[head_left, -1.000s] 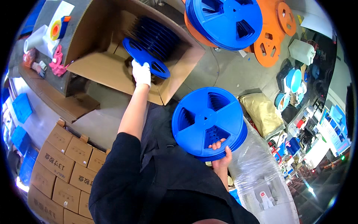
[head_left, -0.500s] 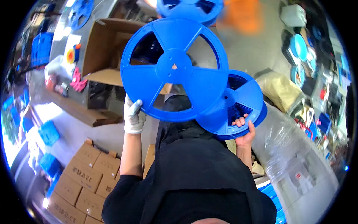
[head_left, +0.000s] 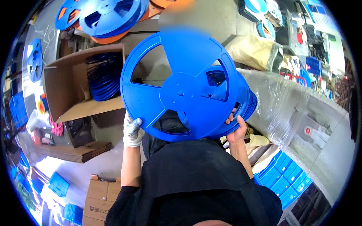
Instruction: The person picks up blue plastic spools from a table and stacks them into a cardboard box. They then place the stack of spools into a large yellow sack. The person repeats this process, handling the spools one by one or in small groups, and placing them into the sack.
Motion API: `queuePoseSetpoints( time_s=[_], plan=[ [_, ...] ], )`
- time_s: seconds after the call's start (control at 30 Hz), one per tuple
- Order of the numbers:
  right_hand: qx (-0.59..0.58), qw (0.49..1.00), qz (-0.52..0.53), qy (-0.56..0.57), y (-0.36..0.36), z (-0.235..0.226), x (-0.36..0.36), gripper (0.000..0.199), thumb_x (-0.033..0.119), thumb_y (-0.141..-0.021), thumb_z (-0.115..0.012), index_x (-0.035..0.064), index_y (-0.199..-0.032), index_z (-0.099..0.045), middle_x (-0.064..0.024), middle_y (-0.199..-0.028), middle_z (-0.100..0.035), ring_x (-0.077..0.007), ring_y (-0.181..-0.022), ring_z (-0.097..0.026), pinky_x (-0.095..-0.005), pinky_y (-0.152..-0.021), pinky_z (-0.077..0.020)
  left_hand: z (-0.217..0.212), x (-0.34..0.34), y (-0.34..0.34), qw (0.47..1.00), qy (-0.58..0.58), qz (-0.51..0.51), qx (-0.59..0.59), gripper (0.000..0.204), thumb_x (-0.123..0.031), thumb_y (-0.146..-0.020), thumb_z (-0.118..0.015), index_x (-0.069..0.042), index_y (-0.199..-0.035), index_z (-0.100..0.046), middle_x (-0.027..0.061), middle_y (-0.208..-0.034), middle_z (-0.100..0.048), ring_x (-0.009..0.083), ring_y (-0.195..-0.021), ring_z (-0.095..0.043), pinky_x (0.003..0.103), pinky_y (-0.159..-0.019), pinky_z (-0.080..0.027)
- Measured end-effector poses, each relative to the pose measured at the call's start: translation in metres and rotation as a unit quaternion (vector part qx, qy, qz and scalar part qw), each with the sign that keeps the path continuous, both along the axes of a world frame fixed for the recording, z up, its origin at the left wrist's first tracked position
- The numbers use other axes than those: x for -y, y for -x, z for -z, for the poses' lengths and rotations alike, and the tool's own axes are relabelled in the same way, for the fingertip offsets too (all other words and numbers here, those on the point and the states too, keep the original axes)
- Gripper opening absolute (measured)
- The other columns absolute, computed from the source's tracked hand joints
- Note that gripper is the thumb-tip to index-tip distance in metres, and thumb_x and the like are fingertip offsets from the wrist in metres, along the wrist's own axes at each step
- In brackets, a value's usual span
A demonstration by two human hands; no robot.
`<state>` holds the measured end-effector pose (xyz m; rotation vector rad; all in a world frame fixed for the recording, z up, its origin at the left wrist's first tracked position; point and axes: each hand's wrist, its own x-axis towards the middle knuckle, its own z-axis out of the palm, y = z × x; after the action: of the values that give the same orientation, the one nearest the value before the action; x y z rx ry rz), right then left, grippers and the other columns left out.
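Concrete floor (head_left: 113, 165) lies under an open cardboard box (head_left: 81, 88) of blue reels. Right of it, the gloved left hand (head_left: 132, 132) grips a blue reel (head_left: 181, 86); the right hand (head_left: 236, 130) clasps the reel stack (head_left: 247, 103) behind.

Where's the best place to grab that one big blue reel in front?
Probably the blue reel is best held by its thin outer rim, from below on both sides. It is a wide, flat disc held up facing the camera, as the gloved left hand and bare right hand show.
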<state>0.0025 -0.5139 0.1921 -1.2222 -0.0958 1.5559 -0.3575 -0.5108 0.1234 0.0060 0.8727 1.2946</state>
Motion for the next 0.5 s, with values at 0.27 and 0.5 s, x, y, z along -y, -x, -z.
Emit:
queuePoseSetpoints(
  time_s=[0.27,0.5],
  plan=[
    [0.049,0.993,0.086,0.071,-0.012,-0.005,0.012,0.029,0.021,-0.082,-0.063,0.0072,-0.106,-0.058,-0.0051,-0.082,-0.061,-0.0184,-0.074,-0.057,-0.0324,-0.072,-0.0481,0.015,-0.013,-0.021,0.998,-0.008,0.043,0.041,0.081,-0.010,-0.066,-0.080,0.001,-0.136,-0.039,0.0151,-0.124,-0.056,0.0292,-0.115,-0.054,0.042,-0.102,-0.042],
    [0.024,0.992,0.097,0.071,-0.019,-0.006,0.017,0.032,0.021,-0.082,-0.061,0.0003,-0.107,-0.061,-0.0116,-0.103,-0.067,-0.0241,-0.094,-0.063,-0.0370,-0.089,-0.0496,0.015,-0.023,-0.030,0.996,-0.009,0.063,0.065,0.080,-0.008,-0.065,-0.080,0.001,-0.134,-0.041,0.0143,-0.123,-0.057,0.0289,-0.114,-0.056,0.041,-0.101,-0.043]
  ],
)
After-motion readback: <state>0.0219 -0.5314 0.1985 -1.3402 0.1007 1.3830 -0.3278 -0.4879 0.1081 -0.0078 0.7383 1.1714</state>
